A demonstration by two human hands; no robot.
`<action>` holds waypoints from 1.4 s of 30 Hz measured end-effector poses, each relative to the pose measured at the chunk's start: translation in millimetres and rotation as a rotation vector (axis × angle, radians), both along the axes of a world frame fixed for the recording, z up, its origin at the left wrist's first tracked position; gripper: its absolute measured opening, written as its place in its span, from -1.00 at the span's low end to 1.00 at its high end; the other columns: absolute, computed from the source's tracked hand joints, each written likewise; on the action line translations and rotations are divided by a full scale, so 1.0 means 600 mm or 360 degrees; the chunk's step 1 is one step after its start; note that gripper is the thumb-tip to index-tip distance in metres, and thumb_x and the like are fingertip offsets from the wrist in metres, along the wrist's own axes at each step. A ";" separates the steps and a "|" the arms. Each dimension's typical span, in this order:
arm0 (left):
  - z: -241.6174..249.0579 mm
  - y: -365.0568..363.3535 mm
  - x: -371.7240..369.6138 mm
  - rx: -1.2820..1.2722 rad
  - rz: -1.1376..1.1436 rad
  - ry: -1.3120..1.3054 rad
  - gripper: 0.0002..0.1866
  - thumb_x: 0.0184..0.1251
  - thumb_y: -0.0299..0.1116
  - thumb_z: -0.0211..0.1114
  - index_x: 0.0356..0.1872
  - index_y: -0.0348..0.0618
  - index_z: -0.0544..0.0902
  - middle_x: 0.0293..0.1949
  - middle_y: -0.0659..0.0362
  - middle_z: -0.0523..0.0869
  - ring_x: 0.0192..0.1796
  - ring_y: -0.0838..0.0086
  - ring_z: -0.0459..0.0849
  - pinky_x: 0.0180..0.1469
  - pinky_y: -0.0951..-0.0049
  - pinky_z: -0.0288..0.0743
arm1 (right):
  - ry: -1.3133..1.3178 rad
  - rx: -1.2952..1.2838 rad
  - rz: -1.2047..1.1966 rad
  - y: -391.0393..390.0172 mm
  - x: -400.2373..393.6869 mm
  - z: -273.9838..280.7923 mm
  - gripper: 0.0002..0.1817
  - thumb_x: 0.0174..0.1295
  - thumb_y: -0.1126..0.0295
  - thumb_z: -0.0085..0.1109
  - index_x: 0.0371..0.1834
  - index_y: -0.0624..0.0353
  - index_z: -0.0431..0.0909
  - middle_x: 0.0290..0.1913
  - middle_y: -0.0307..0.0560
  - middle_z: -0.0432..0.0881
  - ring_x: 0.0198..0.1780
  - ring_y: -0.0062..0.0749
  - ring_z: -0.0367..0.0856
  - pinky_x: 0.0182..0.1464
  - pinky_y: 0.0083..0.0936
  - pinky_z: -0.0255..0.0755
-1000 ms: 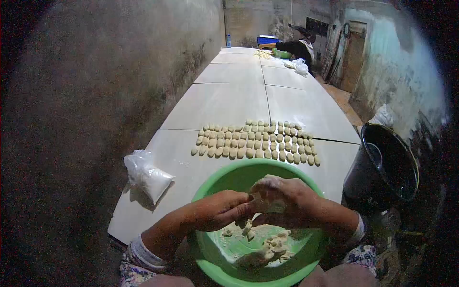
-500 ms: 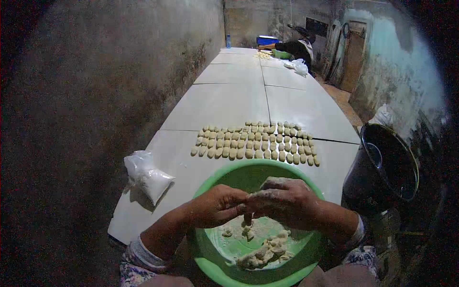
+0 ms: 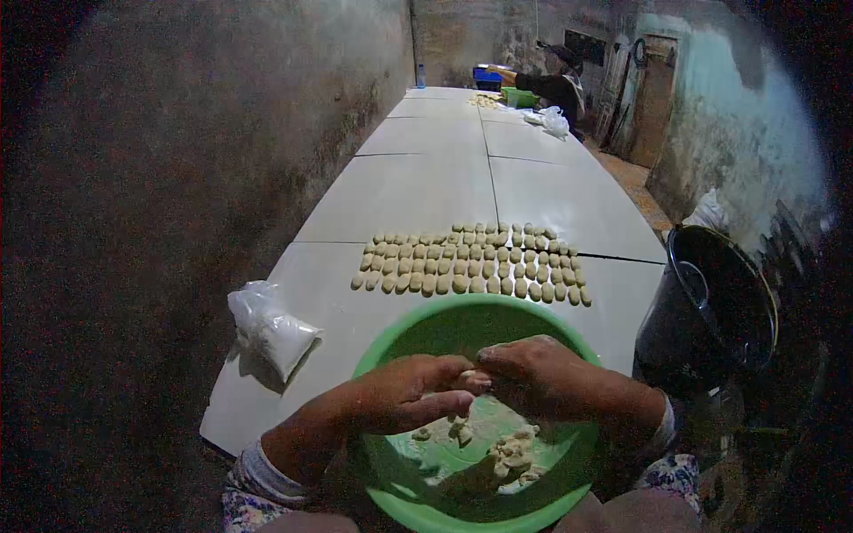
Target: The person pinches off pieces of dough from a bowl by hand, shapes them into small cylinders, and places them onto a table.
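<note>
Both my hands meet above a green basin [image 3: 391,333]. My left hand [image 3: 418,391] reaches in from the left, its thumb apart and its fingertips running in against the other palm. Cupped over those fingertips is my right hand [image 3: 542,377], dusted with flour. Whatever lies between the palms is mostly hidden; only a pale patch shows there. Below them, lumps of soft dough [image 3: 514,451] lie on the floured bottom of the basin, with smaller scraps [image 3: 460,433] nearby. Beyond the rim, several rows of small oval dough pieces [image 3: 471,266] sit on the white table [image 3: 426,191].
A bag of white powder [image 3: 275,333] rests at the table's left edge, near the wall. On the right stands a large black bucket [image 3: 662,329]. At the far end a person [image 3: 560,89] leans over another green basin [image 3: 520,96] beside a blue crate [image 3: 488,78].
My hands have gone from fingertips pinched together to palms cupped against each other. Shadow now covers part of the dough in the basin. The far person's arm has shifted near the blue crate.
</note>
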State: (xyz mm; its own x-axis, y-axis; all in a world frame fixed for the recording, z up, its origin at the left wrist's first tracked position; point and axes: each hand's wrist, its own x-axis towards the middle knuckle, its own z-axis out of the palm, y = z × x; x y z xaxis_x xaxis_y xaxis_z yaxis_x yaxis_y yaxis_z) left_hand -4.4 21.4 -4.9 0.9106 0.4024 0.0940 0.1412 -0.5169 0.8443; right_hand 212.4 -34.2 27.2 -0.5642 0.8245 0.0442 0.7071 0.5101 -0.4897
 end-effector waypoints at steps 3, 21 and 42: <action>-0.002 -0.003 0.003 0.0337 -0.0060 0.0129 -0.69 0.46 -0.25 0.04 0.06 -0.25 0.48 -0.26 -0.01 0.67 -0.15 0.23 0.69 -0.04 0.32 0.52 | -0.0006 -0.0024 0.0060 0.000 0.001 -0.003 -0.70 0.36 0.15 -0.06 -0.23 0.18 0.45 -0.33 0.18 0.59 -0.23 0.17 0.60 -0.21 -0.01 0.46; 0.003 -0.001 0.002 -0.0121 -0.0086 0.0092 -0.62 0.52 -0.13 -0.05 -0.20 -0.30 0.53 -0.45 0.05 0.65 -0.39 0.34 0.68 -0.30 0.34 0.53 | 0.0226 0.0009 -0.0185 0.012 0.009 -0.017 -0.69 0.37 0.14 0.00 -0.13 0.17 0.49 -0.29 0.19 0.62 -0.20 0.15 0.62 -0.21 -0.10 0.48; -0.021 0.067 -0.017 -0.0340 0.0455 -0.0430 -0.74 0.41 -0.25 0.19 -0.14 -0.27 0.59 -0.26 0.16 0.70 -0.14 0.48 0.63 0.04 0.40 0.45 | 0.1213 0.0024 -0.0465 0.160 0.130 0.001 -0.85 0.16 0.46 0.26 -0.27 0.29 0.56 -0.30 -0.03 0.71 -0.32 -0.47 0.67 -0.30 -0.58 0.50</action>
State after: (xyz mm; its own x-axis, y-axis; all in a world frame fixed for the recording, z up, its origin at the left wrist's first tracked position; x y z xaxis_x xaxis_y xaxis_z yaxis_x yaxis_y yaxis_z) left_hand -14.6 61.6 -17.4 0.7141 0.6706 0.2008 0.0129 -0.2994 0.9540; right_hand 290.5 61.6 27.7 -0.1369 0.9300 0.3411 0.2881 0.3669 -0.8845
